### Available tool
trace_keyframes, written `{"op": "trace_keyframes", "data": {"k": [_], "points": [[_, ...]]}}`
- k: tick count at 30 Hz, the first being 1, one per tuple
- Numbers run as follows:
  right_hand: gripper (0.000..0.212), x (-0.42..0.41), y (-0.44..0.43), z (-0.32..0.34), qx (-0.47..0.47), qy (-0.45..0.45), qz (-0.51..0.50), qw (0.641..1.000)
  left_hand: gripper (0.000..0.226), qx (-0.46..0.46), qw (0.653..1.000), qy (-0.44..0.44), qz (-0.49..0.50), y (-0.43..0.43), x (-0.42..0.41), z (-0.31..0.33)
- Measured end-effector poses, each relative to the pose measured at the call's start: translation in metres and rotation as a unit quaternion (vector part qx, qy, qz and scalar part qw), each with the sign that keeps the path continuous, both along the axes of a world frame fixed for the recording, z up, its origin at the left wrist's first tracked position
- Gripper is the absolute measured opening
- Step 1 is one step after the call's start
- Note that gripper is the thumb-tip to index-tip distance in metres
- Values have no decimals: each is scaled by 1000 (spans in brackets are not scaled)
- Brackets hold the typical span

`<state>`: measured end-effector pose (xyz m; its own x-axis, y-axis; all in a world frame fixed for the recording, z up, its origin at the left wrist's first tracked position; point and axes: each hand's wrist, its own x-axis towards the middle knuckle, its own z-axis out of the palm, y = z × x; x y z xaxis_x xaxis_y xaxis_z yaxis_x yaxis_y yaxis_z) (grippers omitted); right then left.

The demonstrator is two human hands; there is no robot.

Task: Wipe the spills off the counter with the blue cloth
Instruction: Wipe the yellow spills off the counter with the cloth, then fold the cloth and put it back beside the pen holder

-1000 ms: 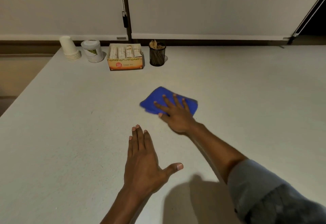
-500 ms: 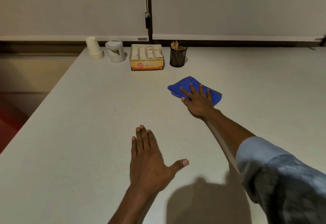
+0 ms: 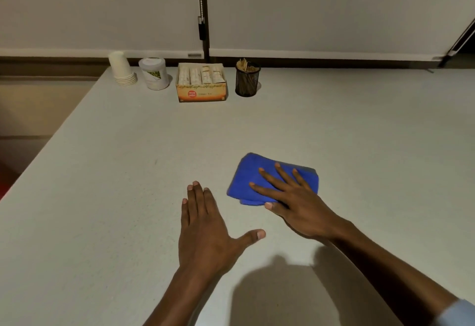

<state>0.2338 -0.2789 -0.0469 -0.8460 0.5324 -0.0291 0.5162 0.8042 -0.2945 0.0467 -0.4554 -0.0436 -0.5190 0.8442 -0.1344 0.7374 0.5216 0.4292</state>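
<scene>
The right hand point(image 3: 300, 205) lay flat, fingers spread, pressing the folded cloth point(image 3: 250, 179) onto the counter point(image 3: 102, 171), gripping nothing. The left hand point(image 3: 205, 230) rested palm-down and open just left of the cloth, not touching it. Cups point(image 3: 122, 70) stood far beyond both.

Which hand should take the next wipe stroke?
Right. The right hand already lies flat on the blue cloth, fingers spread across it. The left hand rests palm-down on the bare counter beside the cloth, touching nothing else; it looks like a brace.
</scene>
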Motion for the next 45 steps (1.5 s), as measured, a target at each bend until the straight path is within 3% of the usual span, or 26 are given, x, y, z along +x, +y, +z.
{"op": "trace_keyframes", "data": {"k": [6, 10, 13, 19, 23, 26, 31, 33, 36, 39, 42, 45], "points": [[50, 69, 45, 4, -3, 16, -251, 968, 166, -17, 1000, 8, -21, 3, 0, 7], [52, 55, 78, 6, -32, -8, -345, 938, 165, -10, 999, 3, -49, 10, 2, 11], [53, 17, 75, 6, -27, -9, -310, 950, 161, -12, 997, 8, -70, 11, 5, 9], [52, -30, -3, 4, -30, 10, -110, 993, 164, 22, 998, -3, -51, 11, 7, 6], [46, 1, -42, 13, -117, 54, -65, 989, 158, 81, 994, -47, -55, 8, 3, 8], [40, 26, -43, 39, -232, 83, -67, 967, 136, 169, 979, -67, -88, 7, -5, 15], [28, 43, -31, 86, -321, 148, -116, 928, 56, 270, 944, -80, -169, 21, -6, 44], [30, 47, -26, 97, -351, 148, -110, 918, 35, 298, 933, -96, -175, 31, -2, 56], [33, 52, -21, 107, -405, 155, -110, 894, 22, 329, 917, -160, -160, 42, 1, 72], [36, 55, -17, 118, -420, 187, -115, 881, 20, 300, 922, -225, -100, 53, -1, 88], [39, 63, -15, 126, -384, 212, -130, 889, 12, 300, 909, -275, -87, 67, -7, 104], [38, 67, -16, 124, -319, 227, -160, 906, 28, 299, 896, -317, -81, 78, -14, 122]]}}
